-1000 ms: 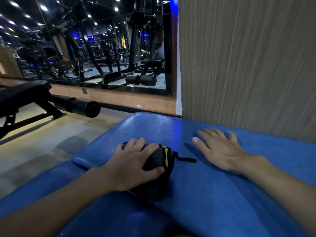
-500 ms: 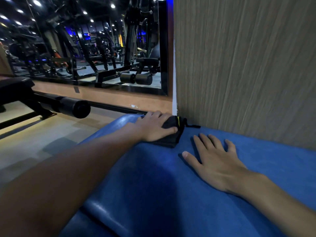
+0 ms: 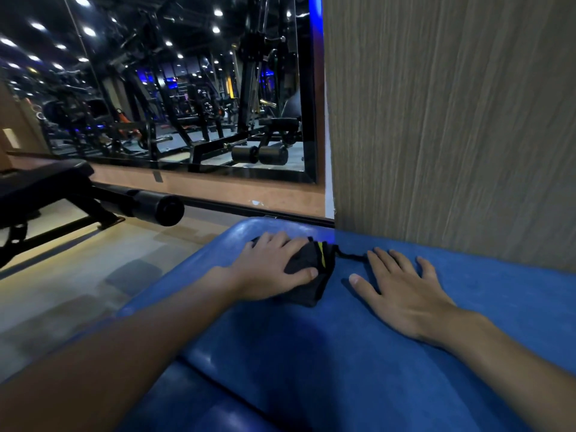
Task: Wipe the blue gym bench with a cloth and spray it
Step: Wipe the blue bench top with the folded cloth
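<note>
The blue padded bench (image 3: 327, 353) fills the lower part of the view. My left hand (image 3: 268, 268) lies on top of a folded black cloth (image 3: 311, 275) with a yellow stripe, near the bench's far corner; my fingers curve over it and my thumb clamps its near side. A thin black cord runs from the cloth to the right. My right hand (image 3: 402, 288) rests flat on the pad just right of the cloth, fingers spread, holding nothing. No spray bottle is in view.
A wood-grain wall panel (image 3: 452, 120) rises directly behind the bench. To the left a wall mirror (image 3: 174, 98) reflects gym machines. A black bench with a foam roller (image 3: 156, 207) stands on the tiled floor (image 3: 78, 275) at left.
My left hand has pulled the cloth back toward me from the bench's far corner, where it had pushed it a moment before. My right hand stays flat on the pad.
</note>
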The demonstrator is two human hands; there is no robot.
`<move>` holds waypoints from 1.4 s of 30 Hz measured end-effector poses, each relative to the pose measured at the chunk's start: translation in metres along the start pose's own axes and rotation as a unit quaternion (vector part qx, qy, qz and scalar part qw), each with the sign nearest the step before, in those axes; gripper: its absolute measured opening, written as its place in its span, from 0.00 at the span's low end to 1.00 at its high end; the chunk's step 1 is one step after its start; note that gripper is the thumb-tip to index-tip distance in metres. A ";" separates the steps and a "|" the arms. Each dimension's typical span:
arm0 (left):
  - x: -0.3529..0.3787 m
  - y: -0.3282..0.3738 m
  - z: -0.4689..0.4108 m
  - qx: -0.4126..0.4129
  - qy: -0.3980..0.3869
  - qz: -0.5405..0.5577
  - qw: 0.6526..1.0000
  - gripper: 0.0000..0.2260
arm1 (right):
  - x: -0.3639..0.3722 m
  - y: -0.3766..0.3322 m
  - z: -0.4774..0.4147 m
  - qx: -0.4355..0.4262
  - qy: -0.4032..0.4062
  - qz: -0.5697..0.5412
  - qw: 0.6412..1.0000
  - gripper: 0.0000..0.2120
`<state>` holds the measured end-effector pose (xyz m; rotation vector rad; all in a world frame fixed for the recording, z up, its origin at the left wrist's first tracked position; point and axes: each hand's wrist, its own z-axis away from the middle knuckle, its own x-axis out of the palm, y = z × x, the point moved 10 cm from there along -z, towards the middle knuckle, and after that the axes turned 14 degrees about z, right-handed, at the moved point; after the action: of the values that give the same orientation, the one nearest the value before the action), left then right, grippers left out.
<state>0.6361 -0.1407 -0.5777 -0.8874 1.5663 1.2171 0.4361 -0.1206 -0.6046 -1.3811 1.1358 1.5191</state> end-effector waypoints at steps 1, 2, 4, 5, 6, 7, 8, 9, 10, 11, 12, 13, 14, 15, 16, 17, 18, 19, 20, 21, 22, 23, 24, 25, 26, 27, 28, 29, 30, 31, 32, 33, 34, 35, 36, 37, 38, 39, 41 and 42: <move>-0.002 -0.001 0.015 0.000 -0.002 -0.005 1.000 0.39 | 0.000 0.000 0.001 0.000 -0.001 0.001 1.000 0.49; -0.003 -0.002 0.030 0.003 -0.002 -0.010 1.000 0.38 | 0.000 0.000 0.001 0.001 0.000 0.001 1.000 0.48; -0.006 -0.004 0.057 0.015 -0.004 -0.019 1.000 0.37 | -0.002 -0.001 0.003 0.001 0.000 0.002 1.000 0.46; -0.008 -0.005 0.069 0.020 -0.006 -0.023 1.000 0.37 | -0.003 -0.001 0.004 0.002 0.000 0.002 1.000 0.45; -0.011 -0.005 0.079 0.024 -0.009 -0.029 0.999 0.37 | -0.004 -0.001 0.004 0.002 -0.001 0.003 1.000 0.44; -0.013 -0.005 0.088 0.026 -0.012 -0.036 0.999 0.37 | -0.006 -0.003 0.005 0.001 -0.001 0.008 1.000 0.44; -0.015 -0.005 0.095 0.024 -0.017 -0.040 0.999 0.37 | -0.007 -0.004 0.006 -0.002 0.000 0.017 1.000 0.44; -0.016 -0.005 0.099 0.018 -0.024 -0.043 0.999 0.37 | -0.010 -0.005 0.007 -0.004 0.004 0.028 1.000 0.42; -0.015 -0.005 0.101 0.009 -0.030 -0.044 0.999 0.38 | -0.013 -0.006 0.007 -0.006 0.013 0.033 0.999 0.40; -0.013 -0.006 0.101 0.000 -0.038 -0.042 0.998 0.39 | -0.017 -0.007 0.006 -0.008 0.026 0.029 0.999 0.39; -0.009 -0.008 0.099 -0.011 -0.049 -0.037 0.998 0.40 | -0.021 -0.007 0.006 -0.008 0.035 0.016 0.999 0.38; -0.005 -0.010 0.096 -0.020 -0.059 -0.027 0.998 0.41 | -0.023 -0.007 0.005 -0.007 0.040 0.000 0.999 0.38; -0.002 -0.011 0.091 -0.024 -0.064 -0.017 0.997 0.41 | -0.024 -0.008 0.004 -0.007 0.039 -0.013 0.999 0.38; -0.001 -0.013 0.085 -0.025 -0.066 -0.011 0.997 0.42 | -0.024 -0.010 0.003 -0.010 0.038 -0.018 0.999 0.37; -0.001 -0.013 0.077 -0.025 -0.064 -0.007 0.998 0.43 | -0.022 -0.012 0.001 -0.014 0.035 -0.019 0.999 0.37; -0.001 -0.014 0.068 -0.024 -0.060 -0.004 0.998 0.44 | -0.021 -0.015 0.000 -0.018 0.031 -0.017 0.999 0.36; -0.001 -0.016 0.058 -0.024 -0.055 0.001 0.998 0.44 | -0.018 -0.018 -0.002 -0.023 0.026 -0.017 0.999 0.36; -0.001 -0.017 0.047 -0.024 -0.047 0.004 0.999 0.44 | -0.016 -0.020 -0.003 -0.026 0.021 -0.015 0.999 0.36; -0.001 -0.019 0.034 -0.024 -0.039 0.007 0.999 0.44 | -0.014 -0.021 -0.004 -0.029 0.018 -0.012 0.999 0.37; -0.001 -0.021 0.020 -0.022 -0.029 0.010 0.999 0.44 | -0.012 -0.022 -0.004 -0.031 0.016 -0.007 0.999 0.38; -0.001 -0.022 0.005 -0.020 -0.019 0.013 1.000 0.45 | -0.010 -0.022 -0.005 -0.032 0.015 -0.003 0.999 0.39; -0.001 -0.024 -0.010 -0.018 -0.011 0.015 1.000 0.45 | -0.009 -0.022 -0.005 -0.033 0.015 -0.001 0.999 0.41; -0.002 -0.026 -0.026 -0.020 -0.007 0.015 1.000 0.45 | -0.008 -0.022 -0.005 -0.034 0.016 0.001 0.999 0.43; -0.001 -0.028 -0.042 -0.025 -0.007 0.013 1.000 0.45 | -0.008 -0.022 -0.005 -0.035 0.017 0.004 0.999 0.45; -0.001 -0.029 -0.056 -0.031 -0.011 0.011 0.999 0.45 | -0.008 -0.023 -0.005 -0.035 0.018 0.007 0.999 0.45; 0.000 -0.030 -0.071 -0.035 -0.013 0.010 0.999 0.43 | -0.008 -0.023 -0.006 -0.035 0.021 0.010 0.999 0.45; 0.001 -0.029 -0.083 -0.038 -0.013 0.010 0.999 0.41 | -0.008 -0.023 -0.006 -0.035 0.022 0.011 0.999 0.45; 0.001 -0.029 -0.094 -0.040 -0.008 0.010 0.999 0.39 | -0.008 -0.023 -0.006 -0.035 0.022 0.010 0.999 0.45; 0.001 -0.029 -0.101 -0.041 -0.002 0.008 0.999 0.37 | -0.008 -0.023 -0.006 -0.034 0.022 0.008 0.999 0.44; 0.002 -0.030 -0.105 -0.042 0.003 0.007 0.999 0.37 | -0.008 -0.023 -0.006 -0.034 0.022 0.006 0.999 0.44; 0.003 -0.031 -0.105 -0.041 0.007 0.006 0.999 0.36 | -0.008 -0.023 -0.006 -0.035 0.023 0.004 0.999 0.44; 0.004 -0.033 -0.104 -0.038 0.010 0.007 0.999 0.36 | -0.007 -0.022 -0.006 -0.036 0.021 0.003 0.999 0.44; 0.004 -0.034 -0.100 -0.035 0.012 0.006 0.999 0.36 | -0.007 -0.022 -0.006 -0.035 0.019 0.001 0.999 0.43; 0.005 -0.035 -0.095 -0.034 0.011 0.004 0.999 0.36 | -0.006 -0.021 -0.006 -0.033 0.017 -0.002 0.999 0.43; 0.005 -0.036 -0.088 -0.035 0.011 0.001 0.999 0.35 | -0.005 -0.020 -0.006 -0.031 0.017 -0.003 0.999 0.41; 0.004 -0.036 -0.080 -0.037 0.010 -0.004 0.999 0.35 | -0.005 -0.020 -0.006 -0.029 0.017 -0.003 0.999 0.39; 0.003 -0.035 -0.070 -0.037 0.009 -0.009 0.999 0.36 | -0.006 -0.019 -0.005 -0.027 0.017 -0.003 0.999 0.38; 0.002 -0.035 -0.058 -0.037 0.008 -0.012 0.999 0.37 | -0.007 -0.019 -0.005 -0.025 0.016 -0.005 1.000 0.37; 0.000 -0.035 -0.030 -0.033 0.002 -0.009 0.999 0.41 | -0.008 -0.018 -0.003 -0.023 0.012 -0.007 1.000 0.36; -0.002 -0.036 -0.014 -0.031 -0.002 -0.005 0.999 0.41 | -0.008 -0.019 -0.002 -0.023 0.010 -0.007 1.000 0.36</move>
<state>0.6663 -0.1633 -0.5855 -0.9311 1.5248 1.2661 0.4555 -0.1168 -0.5986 -1.4357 1.1074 1.5319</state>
